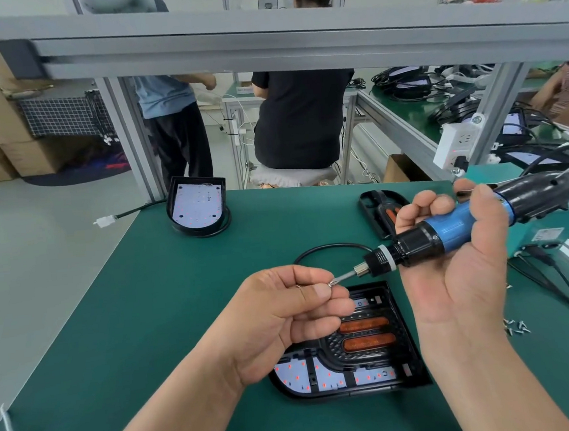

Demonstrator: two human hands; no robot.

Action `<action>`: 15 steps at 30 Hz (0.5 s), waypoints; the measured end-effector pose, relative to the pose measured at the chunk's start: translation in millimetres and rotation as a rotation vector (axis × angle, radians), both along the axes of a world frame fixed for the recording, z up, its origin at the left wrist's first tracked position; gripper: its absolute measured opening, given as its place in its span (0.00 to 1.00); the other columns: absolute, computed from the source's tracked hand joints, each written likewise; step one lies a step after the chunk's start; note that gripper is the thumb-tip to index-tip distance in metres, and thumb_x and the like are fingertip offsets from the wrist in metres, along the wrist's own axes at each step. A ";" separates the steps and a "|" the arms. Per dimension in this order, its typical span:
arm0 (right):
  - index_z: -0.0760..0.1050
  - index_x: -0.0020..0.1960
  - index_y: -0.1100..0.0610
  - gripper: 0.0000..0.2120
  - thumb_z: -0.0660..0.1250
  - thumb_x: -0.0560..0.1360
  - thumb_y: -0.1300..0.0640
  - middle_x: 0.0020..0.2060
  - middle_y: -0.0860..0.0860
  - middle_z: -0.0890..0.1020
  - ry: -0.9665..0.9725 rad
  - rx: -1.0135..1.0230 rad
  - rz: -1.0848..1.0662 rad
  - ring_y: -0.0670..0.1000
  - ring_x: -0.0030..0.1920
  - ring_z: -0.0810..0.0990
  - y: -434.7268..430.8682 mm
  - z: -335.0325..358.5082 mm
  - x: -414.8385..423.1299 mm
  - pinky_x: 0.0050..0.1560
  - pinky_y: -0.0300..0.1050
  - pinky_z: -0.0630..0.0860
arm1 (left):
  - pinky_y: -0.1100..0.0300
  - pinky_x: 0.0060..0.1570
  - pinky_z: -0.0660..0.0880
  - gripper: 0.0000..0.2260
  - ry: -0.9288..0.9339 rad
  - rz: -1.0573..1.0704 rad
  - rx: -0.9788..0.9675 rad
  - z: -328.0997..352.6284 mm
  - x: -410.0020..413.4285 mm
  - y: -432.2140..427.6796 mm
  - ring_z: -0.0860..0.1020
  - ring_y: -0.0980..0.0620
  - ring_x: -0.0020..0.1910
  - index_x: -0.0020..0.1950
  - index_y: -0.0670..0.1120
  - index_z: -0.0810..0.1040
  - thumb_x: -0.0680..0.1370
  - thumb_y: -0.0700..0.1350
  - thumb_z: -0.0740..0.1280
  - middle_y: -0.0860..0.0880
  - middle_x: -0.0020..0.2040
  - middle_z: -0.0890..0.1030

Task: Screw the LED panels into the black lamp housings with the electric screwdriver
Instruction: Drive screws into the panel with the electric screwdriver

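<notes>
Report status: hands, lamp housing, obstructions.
Right hand grips electric screwdriver. Left hand pinches screw at bit tip. Lamp housing lies below hands, LED panel seated. Nothing in the way.

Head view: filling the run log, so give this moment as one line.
step: loading screw onto bit | right hand: grips electric screwdriver | left hand: pinches screw at bit tip | lamp housing: on green mat under hands

Electric screwdriver (449,231), blue and black, lies tilted in your right hand (460,279), its bit meeting a screw (332,282) pinched by your left hand (285,318). Black lamp housing (412,352) with white LED panel (300,373) lies flat beneath both hands.
</notes>
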State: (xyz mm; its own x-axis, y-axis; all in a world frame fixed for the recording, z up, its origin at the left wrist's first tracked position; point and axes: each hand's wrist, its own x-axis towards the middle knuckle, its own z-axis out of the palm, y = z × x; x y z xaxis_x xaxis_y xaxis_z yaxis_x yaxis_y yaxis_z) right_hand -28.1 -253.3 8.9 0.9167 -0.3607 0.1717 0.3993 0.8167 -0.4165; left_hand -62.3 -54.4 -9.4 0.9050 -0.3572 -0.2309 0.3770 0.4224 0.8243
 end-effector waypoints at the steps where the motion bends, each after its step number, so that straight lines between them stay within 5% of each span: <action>1: 0.75 0.56 0.54 0.04 0.68 0.84 0.54 0.38 0.49 0.76 0.001 -0.002 0.002 0.51 0.45 0.81 0.4 -0.1 -0.1 0.59 0.47 0.78 | 0.59 0.37 0.85 0.12 -0.001 0.002 0.001 -0.3 0.0 -0.4 0.89 0.44 0.46 0.55 0.37 0.82 0.72 0.35 0.75 0.34 0.52 0.86; 15: 0.76 0.56 0.53 0.06 0.71 0.83 0.52 0.39 0.49 0.76 0.013 -0.106 -0.038 0.50 0.46 0.80 1.7 -3.2 0.7 0.59 0.47 0.78 | 0.60 0.40 0.84 0.08 -0.096 0.069 0.137 -4.3 -0.6 0.2 0.88 0.42 0.49 0.56 0.37 0.81 0.78 0.34 0.73 0.35 0.52 0.87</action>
